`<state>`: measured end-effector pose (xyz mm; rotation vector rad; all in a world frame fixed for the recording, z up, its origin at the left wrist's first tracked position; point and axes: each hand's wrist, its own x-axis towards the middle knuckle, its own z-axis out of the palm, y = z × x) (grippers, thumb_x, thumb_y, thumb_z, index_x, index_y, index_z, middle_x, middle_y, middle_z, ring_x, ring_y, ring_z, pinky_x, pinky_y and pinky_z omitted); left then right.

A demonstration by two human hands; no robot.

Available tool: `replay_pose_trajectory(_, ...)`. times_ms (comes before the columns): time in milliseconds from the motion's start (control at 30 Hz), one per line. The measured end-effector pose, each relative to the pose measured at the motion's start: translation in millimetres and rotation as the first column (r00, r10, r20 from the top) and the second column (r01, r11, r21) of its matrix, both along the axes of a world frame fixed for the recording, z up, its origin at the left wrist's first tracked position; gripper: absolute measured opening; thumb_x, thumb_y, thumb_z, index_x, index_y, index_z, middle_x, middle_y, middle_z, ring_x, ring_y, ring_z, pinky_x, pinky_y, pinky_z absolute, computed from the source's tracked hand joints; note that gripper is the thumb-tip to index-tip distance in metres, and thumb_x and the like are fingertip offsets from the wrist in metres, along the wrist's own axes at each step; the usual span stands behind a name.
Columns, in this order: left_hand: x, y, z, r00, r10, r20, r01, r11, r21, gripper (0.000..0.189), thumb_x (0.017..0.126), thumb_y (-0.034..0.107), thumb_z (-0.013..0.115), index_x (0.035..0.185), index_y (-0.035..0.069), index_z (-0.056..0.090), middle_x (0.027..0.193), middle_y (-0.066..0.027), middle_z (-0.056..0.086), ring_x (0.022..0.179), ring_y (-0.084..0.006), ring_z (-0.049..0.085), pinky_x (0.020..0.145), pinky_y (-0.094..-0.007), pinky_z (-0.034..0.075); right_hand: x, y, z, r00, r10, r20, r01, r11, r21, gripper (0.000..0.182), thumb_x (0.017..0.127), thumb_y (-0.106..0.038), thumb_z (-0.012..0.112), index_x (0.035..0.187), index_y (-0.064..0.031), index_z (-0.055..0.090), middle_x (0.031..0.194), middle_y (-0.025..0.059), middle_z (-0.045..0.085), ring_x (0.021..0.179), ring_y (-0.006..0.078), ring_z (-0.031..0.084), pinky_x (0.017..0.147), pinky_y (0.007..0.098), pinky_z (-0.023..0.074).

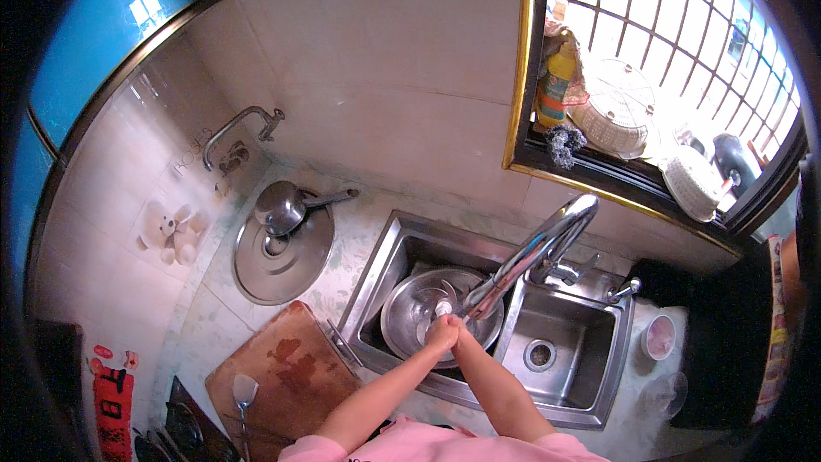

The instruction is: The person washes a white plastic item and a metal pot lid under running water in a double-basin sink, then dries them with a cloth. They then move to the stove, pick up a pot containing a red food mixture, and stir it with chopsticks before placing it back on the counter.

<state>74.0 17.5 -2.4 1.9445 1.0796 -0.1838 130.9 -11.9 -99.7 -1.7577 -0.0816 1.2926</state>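
Observation:
My left hand (440,334) and my right hand (457,325) meet over a round stainless-steel basin (392,317), which sits in the larger left bowl of the sink (397,256). From my left hand sticks up a small white hub with a curved metal blade (449,292), resembling a food-processor blade. My right hand presses against the left one; its fingers are partly hidden, so its grip is unclear. The chrome faucet spout (513,263) arches over, its end just above my hands. Whether water runs is hard to tell.
Left of the sink lie a wooden chopping board (308,366) with a spatula (244,391), and a metal lid (256,276) bearing a metal ladle (282,205). On the right stand a tub (659,337) and a clear plastic lid (664,396). The windowsill holds a yellow bottle (557,86) and baskets (612,109).

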Motion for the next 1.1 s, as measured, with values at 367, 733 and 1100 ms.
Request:
replay_pose_trajectory(367,-19,9,-14,0.994,0.102,-0.034,-0.105,0.991,-0.083,0.045,0.083,0.040,0.047,0.109,0.004,0.056,0.107,-0.0196,0.058,0.101,-0.0339,0.055,0.086,-0.0436,0.042,23,16,-48,0.991,-0.104,-0.085,0.097,0.992,-0.083,0.030,0.077,-0.032,0.058,0.085,-0.0033,0.055,0.075,0.0107,0.056,0.069,0.0250,0.056,0.061,0.0394,0.0460)
replay_pose_trajectory(733,17,-68,51,0.998,-0.040,-0.043,0.049,0.970,0.239,0.047,0.082,0.041,0.043,0.103,0.001,0.057,0.109,-0.0224,0.052,0.100,-0.0381,0.053,0.082,-0.0480,0.044,12,-70,120,0.536,-0.438,-0.721,0.688,0.722,0.073,0.016,0.083,-0.016,0.042,0.078,-0.0049,0.054,0.061,0.0045,0.052,0.043,0.0161,0.046,0.037,0.0294,0.0379)
replay_pose_trajectory(1100,4,-17,70,0.963,-0.266,0.046,0.221,0.873,0.435,0.028,0.082,0.030,0.048,0.082,0.007,0.064,0.084,-0.0163,0.062,0.078,-0.0340,0.061,0.070,-0.0449,0.048,-24,-78,112,0.112,-0.205,-0.972,0.797,0.603,-0.035,0.035,0.086,-0.025,0.045,0.054,-0.0127,0.037,0.041,-0.0035,0.032,0.032,0.0072,0.027,0.032,0.0210,0.0210)
